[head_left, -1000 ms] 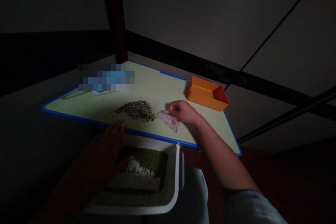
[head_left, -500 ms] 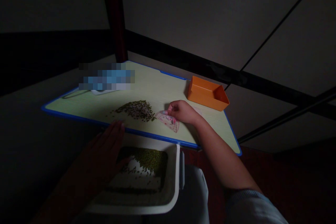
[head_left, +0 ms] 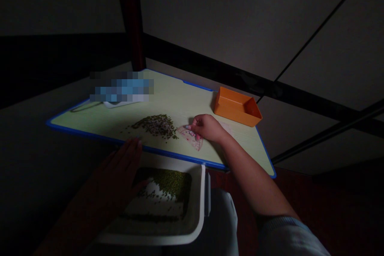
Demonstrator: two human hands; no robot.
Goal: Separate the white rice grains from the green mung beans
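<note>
My right hand (head_left: pixel 207 127) rests low over a pink patterned patch (head_left: pixel 187 134) on the pale tabletop, thumb and fingers pinched together. Whatever they may hold is too small to make out. To the left of the fingertips lies a loose pile of small green and dark beans or seeds (head_left: pixel 157 125). In deep shade, my left hand (head_left: pixel 124 164) stretches its fingers out by the table's near edge, above the left side of a white tub (head_left: pixel 199 216). Inside the tub, green beans or seeds (head_left: pixel 174 182) are heaped toward the far right, with a few scattered over the bottom.
The blue-edged table (head_left: pixel 168 88) stands against the wall. An orange open box (head_left: pixel 237 108) sits at its back right corner. A blurred-out blue thing (head_left: pixel 123 88) lies at the far left on something white. The tub has a grey side clip (head_left: pixel 207 195).
My right hand has shifted very slightly over the pink patch, its fingers still pinched. My left hand and the tub look unmoved.
</note>
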